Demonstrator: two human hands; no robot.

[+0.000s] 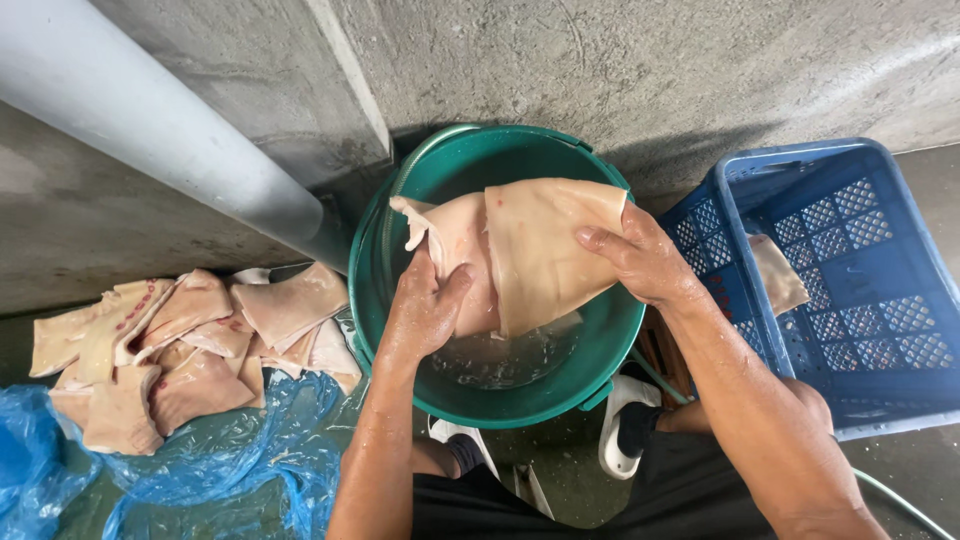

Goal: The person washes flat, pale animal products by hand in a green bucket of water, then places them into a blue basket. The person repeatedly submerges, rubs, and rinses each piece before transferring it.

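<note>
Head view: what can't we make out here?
- Bucket bottom: hidden by the skin piece and rippled water.
- Left hand fingers: tucked behind the piece, so the grip is unclear.
- Right hand fingertips: partly behind the piece.
- Blue crate: cut by the right edge.
- Pile of skins: lower layers covered.

Both hands, left hand (420, 310), right hand (640, 260), gripping pale skin slab (530, 250) over green water bucket (600, 370)

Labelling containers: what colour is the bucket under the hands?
Green bucket, clearest in the head view, below the pale meat slab.
</note>
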